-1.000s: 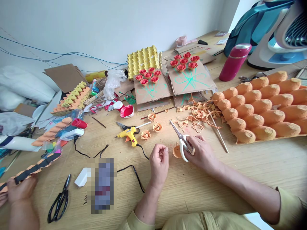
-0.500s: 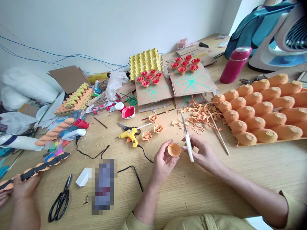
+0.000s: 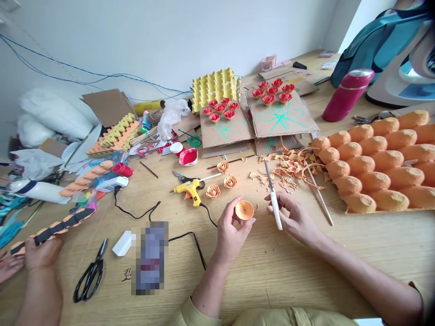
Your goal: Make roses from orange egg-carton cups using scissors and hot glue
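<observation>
My left hand (image 3: 234, 226) pinches an orange egg-carton cup (image 3: 244, 210), its hollow turned up toward me. A thin curled strip sticks out from the cup's right rim. In my right hand (image 3: 294, 217) is a pair of white-handled scissors (image 3: 276, 208), blades pointing up and away, apart from the cup. Just beyond my left hand lie several orange carton roses (image 3: 230, 181). A yellow hot glue gun (image 3: 190, 192) rests to their left. Past the scissors spreads a pile of orange carton scraps (image 3: 288, 170).
An orange egg tray (image 3: 374, 167) fills the right side, with a stick (image 3: 319, 194) beside it. Red roses stand on cardboard sheets (image 3: 282, 120) at the back. Black scissors (image 3: 90, 276) lie at left, near a co-worker's hand (image 3: 44, 253) holding a carton strip (image 3: 64, 226). A pink bottle (image 3: 348, 95) stands back right.
The scissors have moved away from the cup, widening the gap between my hands. The cup has tilted slightly, and a strip now shows at its rim. The whole view has shifted a little.
</observation>
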`<state>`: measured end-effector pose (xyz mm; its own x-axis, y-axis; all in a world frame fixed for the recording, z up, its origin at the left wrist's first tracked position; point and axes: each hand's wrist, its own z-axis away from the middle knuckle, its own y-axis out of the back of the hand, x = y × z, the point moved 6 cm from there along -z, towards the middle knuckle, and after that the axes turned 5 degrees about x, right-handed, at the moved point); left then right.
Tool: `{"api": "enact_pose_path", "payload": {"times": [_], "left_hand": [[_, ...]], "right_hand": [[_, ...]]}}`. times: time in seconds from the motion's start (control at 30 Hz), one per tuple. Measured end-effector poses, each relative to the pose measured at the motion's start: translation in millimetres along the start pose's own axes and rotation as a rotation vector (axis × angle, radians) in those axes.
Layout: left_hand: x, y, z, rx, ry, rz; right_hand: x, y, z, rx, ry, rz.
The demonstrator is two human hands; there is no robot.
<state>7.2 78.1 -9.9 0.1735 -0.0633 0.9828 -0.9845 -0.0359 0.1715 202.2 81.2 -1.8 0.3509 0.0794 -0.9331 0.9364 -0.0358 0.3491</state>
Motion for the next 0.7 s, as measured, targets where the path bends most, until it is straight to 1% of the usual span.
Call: {"api": "enact_pose_path", "payload": {"times": [0.07,0.13,0.27,0.47,0.6,0.7], "left_hand": [[1.1,2.5,0.4,0.02,-0.033,-0.023],[2.8,4.6,0.7,0.04,-0.052,0.007],[4.5,5.9,0.1,0.053,-0.032,0.08],[2.8,19.6,-7.9,0.161,0.014,0.173],[1.6,29.8,-13.8,0.231,-0.005,0.169],[1.2,31.0,-14.8,0.247,-0.019,0.139]], "right_hand": [[-1.7,-0.7,0.3,-0.007,0.003,0.017],[-2.3,-1.1,0.4,-0.008,0.016,0.038],[-2.3,-2.8,-1.0,-0.048,0.079,0.097],[-1.6,1.5,-0.4,-0.154,0.194,0.398],[3.6,3.3,19.9,-0.247,0.35,0.647],[7.9,9.5,31.2,-0.304,0.438,0.821]]}}
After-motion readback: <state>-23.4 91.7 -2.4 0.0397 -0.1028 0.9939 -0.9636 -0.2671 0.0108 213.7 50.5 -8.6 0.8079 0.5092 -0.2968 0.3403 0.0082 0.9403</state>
